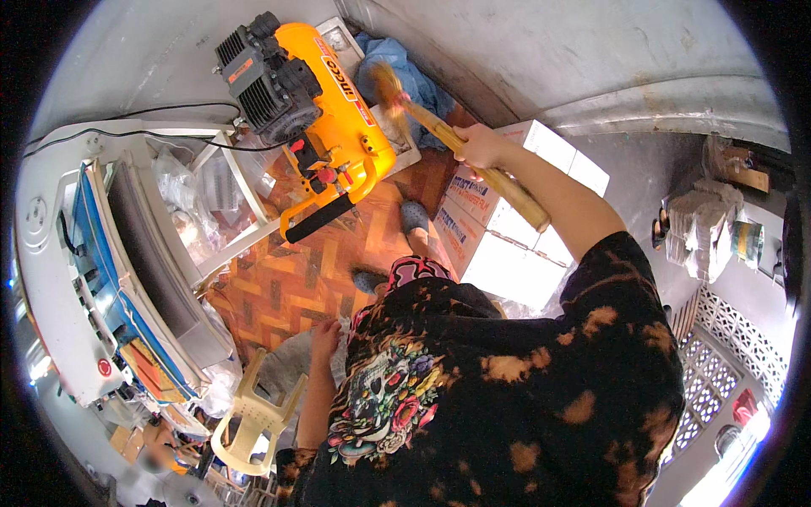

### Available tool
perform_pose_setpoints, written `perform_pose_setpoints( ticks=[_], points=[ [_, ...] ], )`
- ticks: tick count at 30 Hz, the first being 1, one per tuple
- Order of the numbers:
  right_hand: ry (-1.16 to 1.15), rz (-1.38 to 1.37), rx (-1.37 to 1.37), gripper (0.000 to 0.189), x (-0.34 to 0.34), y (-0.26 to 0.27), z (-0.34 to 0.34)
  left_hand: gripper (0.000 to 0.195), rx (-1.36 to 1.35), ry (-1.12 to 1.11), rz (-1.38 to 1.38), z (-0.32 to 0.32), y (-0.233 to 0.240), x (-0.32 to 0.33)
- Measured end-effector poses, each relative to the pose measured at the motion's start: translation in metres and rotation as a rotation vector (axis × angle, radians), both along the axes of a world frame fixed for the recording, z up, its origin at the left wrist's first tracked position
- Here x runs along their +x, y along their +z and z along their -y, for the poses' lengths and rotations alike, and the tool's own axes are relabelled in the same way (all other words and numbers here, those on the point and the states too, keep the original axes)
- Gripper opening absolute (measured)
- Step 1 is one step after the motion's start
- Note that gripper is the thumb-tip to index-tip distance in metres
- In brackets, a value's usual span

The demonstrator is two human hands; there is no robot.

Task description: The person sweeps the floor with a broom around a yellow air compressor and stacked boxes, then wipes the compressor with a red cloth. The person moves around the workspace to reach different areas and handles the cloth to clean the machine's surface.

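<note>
My right hand is wrapped around the bamboo handle of a straw broom. The bristle head is at the upper left end of the handle, over a blue plastic sheet or bag and beside an orange-yellow INGCO air compressor. The handle's butt end passes over stacked cartons. Low at my left side hangs my left hand, in front of a grey surface that I cannot identify. Its fingers look curled, and whether it holds anything is unclear.
At left stands a large white machine with a red stop button, its frame near the compressor's black handle. A cream plastic chair is at lower left. Another person is beyond it. Patterned flooring surrounds my feet.
</note>
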State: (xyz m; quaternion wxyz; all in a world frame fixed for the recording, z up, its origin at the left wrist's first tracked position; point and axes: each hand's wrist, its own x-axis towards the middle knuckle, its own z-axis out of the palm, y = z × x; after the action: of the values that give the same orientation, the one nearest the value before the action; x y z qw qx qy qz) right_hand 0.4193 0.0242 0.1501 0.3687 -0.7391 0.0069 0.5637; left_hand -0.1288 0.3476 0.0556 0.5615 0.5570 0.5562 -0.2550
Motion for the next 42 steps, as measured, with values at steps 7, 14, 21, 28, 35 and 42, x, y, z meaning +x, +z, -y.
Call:
perform_pose_setpoints(
  ticks=[7, 14, 21, 28, 35, 42],
  points=[
    [0.208, -0.091, -0.136, 0.023, -0.007, 0.024, 0.007, 0.026, 0.038, 0.058, 0.014, 0.010, 0.009, 0.000],
    [0.044, 0.330, 0.017, 0.069, -0.002, 0.026, 0.005, 0.022, 0.024, 0.015, -0.080, 0.008, -0.003, -0.033],
    [-0.265, 0.090, 0.035, 0.029, -0.152, -0.033, -0.009, 0.030, 0.190, -0.111, 0.116, 0.006, -0.025, -0.027],
    [-0.077, 0.049, -0.235, 0.024, -0.273, -0.062, 0.005, 0.033, 0.158, -0.166, 0.130, -0.021, -0.054, -0.078],
    [0.178, -0.057, -0.238, 0.036, -0.399, -0.020, -0.040, 0.029, 0.082, -0.019, 0.080, -0.082, -0.092, -0.232],
    [0.502, 0.028, -0.123, 0.034, -0.470, 0.049, -0.132, 0.014, -0.092, 0.142, -0.185, -0.125, -0.089, -0.373]
  ],
)
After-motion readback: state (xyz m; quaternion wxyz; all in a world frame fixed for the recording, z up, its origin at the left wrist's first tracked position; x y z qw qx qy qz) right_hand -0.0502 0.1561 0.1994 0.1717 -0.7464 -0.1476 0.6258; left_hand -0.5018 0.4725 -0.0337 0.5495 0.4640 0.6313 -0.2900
